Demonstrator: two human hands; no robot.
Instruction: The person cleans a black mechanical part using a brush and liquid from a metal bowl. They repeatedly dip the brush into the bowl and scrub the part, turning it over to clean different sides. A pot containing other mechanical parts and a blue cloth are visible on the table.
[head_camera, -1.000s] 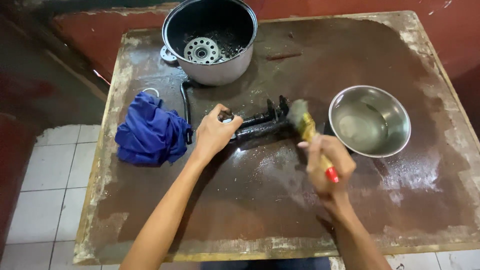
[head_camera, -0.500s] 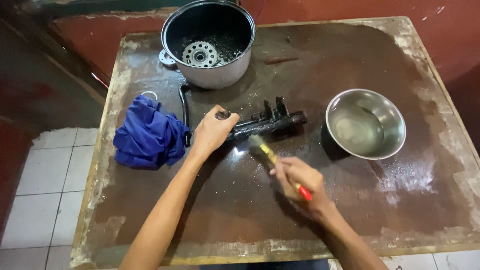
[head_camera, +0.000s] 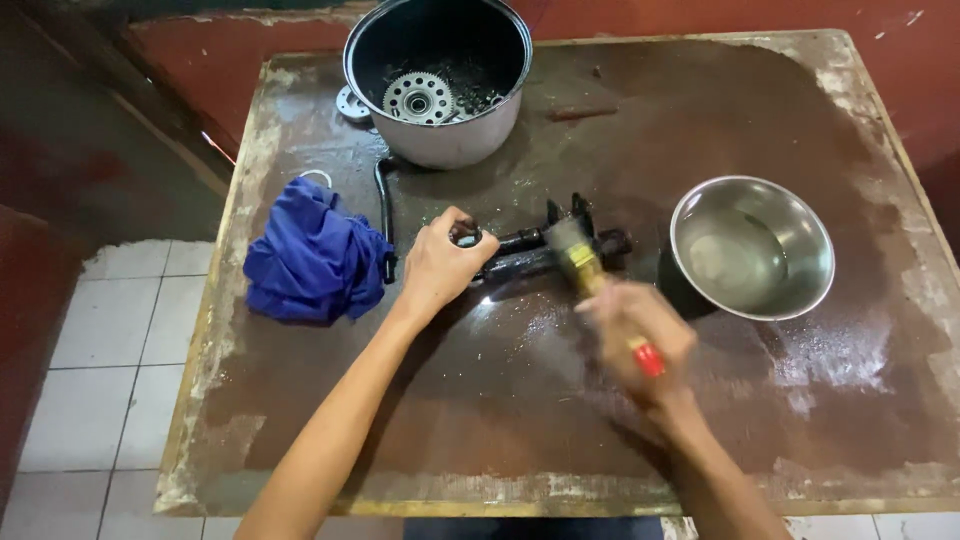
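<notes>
A dark, greasy metal part (head_camera: 520, 250) lies across the middle of the worn brown table (head_camera: 600, 400). My left hand (head_camera: 440, 265) grips its left end and pins it to the tabletop. My right hand (head_camera: 635, 335) holds a paintbrush (head_camera: 585, 265) with a yellow handle and a red tip. The bristles rest on the middle of the metal part. The right hand is blurred by motion.
A steel bowl (head_camera: 752, 247) with a little liquid sits to the right of the part. At the back stands a dark pot (head_camera: 440, 70) holding a sprocket (head_camera: 417, 98) and small pieces. A crumpled blue cloth (head_camera: 315, 255) lies at the left, beside a black bent rod (head_camera: 383, 215).
The brush went from the part's right end down to the table in front, and is back on the part's middle. My left hand kept its grip.
</notes>
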